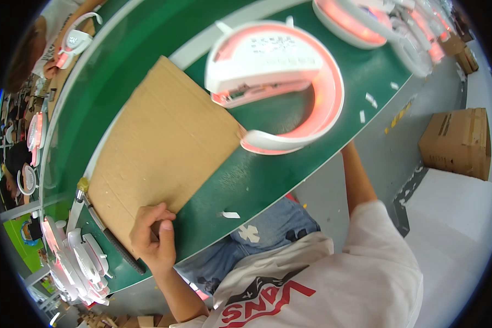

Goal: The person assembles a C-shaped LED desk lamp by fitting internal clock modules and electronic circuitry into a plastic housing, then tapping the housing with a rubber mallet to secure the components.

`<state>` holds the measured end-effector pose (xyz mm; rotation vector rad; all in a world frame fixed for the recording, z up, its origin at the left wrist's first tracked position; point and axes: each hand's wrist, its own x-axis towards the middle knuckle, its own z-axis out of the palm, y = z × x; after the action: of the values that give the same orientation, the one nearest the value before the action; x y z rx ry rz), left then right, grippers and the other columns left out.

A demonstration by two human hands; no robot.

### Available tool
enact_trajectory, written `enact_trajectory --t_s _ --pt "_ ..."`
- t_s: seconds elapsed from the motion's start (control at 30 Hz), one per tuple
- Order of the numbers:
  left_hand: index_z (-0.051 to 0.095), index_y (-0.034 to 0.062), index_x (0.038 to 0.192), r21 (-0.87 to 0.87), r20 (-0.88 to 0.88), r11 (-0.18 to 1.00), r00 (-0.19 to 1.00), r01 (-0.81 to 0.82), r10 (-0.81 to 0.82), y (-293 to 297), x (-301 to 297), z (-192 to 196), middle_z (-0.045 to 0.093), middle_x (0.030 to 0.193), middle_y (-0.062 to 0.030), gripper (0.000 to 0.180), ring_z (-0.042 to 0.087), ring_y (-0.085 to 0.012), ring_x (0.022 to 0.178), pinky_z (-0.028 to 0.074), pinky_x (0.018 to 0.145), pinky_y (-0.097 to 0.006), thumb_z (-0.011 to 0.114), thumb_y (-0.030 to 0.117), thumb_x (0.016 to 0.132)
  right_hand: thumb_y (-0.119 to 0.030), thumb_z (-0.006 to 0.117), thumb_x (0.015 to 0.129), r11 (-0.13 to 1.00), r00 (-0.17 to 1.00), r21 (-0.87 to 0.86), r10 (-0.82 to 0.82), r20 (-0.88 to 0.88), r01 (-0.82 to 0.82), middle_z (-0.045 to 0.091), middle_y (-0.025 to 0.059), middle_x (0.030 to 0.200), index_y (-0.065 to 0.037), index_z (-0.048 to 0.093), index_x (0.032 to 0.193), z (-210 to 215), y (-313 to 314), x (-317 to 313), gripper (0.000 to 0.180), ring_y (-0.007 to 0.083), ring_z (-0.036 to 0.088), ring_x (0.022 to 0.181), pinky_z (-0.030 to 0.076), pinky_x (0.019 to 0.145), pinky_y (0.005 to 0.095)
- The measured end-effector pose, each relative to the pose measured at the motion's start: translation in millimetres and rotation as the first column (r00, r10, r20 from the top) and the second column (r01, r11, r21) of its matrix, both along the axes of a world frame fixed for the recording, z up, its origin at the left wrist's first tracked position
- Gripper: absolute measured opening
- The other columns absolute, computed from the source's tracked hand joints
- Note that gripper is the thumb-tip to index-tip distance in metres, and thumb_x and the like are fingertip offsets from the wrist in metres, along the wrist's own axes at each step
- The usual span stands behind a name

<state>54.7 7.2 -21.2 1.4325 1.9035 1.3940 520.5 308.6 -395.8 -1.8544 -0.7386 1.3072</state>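
My left hand (154, 236) rests at the near edge of a flat brown cardboard sheet (164, 128) on the green table. Its fingers are loosely curled, the thumb stands apart, and I see nothing held. Left of it lies a hammer (105, 225) with a yellowish head and black grip. Beyond the sheet's right corner is a white C-shaped device (331, 93) with a glowing pinkish-red inner band and an opening along its flat housing. My right forearm (356, 177) passes out of sight at the table's edge, so the right hand is hidden.
Similar white devices pile up at the left end (76, 262) and far right (361, 24). Small white scraps (231, 215) dot the green tabletop (246, 183). A cardboard box (456, 142) stands at right. Across the table, a person's hand (52, 68) is near another white device (75, 41).
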Motion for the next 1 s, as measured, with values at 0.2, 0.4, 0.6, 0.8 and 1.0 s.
enact_trajectory --t_s 0.2,0.4,0.6,0.8,1.0 --pt "0.070 -0.0014 0.105 -0.058 -0.193 0.998 0.981 -0.035 0.023 5.0 12.3 14.4 0.065 0.085 -0.0099 0.022 0.062 -0.0201 0.076 0.047 0.064 -0.028 0.067 -0.005 0.084 -0.003 0.057 0.097 0.726 0.989 0.688 -0.102 0.106 0.001 0.068 0.0087 0.100 0.005 0.066 0.113 247.8 -66.9 -30.1 0.020 0.0144 0.065 0.088 0.053 0.079 0.0279" --pt "0.071 -0.0010 0.104 -0.081 -0.276 0.994 0.957 0.073 -0.092 12.1 11.5 27.1 0.066 0.087 -0.0131 0.019 0.063 -0.0276 0.080 0.051 0.071 -0.036 0.071 0.001 0.084 -0.023 0.062 0.099 0.588 0.821 0.577 0.461 0.336 -0.567 0.066 0.0076 0.103 -0.003 0.061 0.127 393.6 -48.3 -136.1 0.035 0.0147 0.064 0.091 0.051 0.075 0.0265" --pt "0.057 0.0020 0.136 -0.107 -0.062 0.988 0.991 0.107 -0.114 71.7 10.9 56.3 0.071 0.111 -0.0192 0.047 0.069 -0.0361 0.106 0.053 0.092 -0.042 0.069 0.014 0.092 -0.036 0.066 0.089 0.535 0.611 0.295 0.669 0.423 -0.791 0.068 0.0107 0.111 -0.004 0.050 0.142 420.7 -20.5 -180.9 0.064 0.0166 0.065 0.088 0.052 0.061 0.0290" --pt "0.034 0.0120 0.157 0.037 -0.172 0.970 0.958 0.239 -0.229 158.9 27.9 33.5 0.057 0.139 -0.0242 0.078 0.064 -0.0362 0.116 0.051 0.098 -0.042 0.072 0.011 0.088 -0.027 0.065 0.084 0.473 0.574 0.331 0.599 0.558 -0.817 0.067 0.0214 0.120 -0.002 0.050 0.142 415.9 -23.9 -191.1 0.065 0.0297 0.067 0.103 0.055 0.082 0.0379" --pt "0.049 0.0156 0.149 0.135 -0.086 0.944 0.953 0.300 -0.290 143.2 31.5 36.1 0.060 0.137 -0.0189 0.069 0.066 -0.0321 0.109 0.054 0.089 -0.039 0.074 0.005 0.085 -0.019 0.063 0.084 0.328 0.588 0.488 0.435 0.682 -0.809 0.065 0.0255 0.126 0.000 0.054 0.138 448.0 -62.9 -196.8 0.058 0.0388 0.063 0.117 0.048 0.101 0.0405"
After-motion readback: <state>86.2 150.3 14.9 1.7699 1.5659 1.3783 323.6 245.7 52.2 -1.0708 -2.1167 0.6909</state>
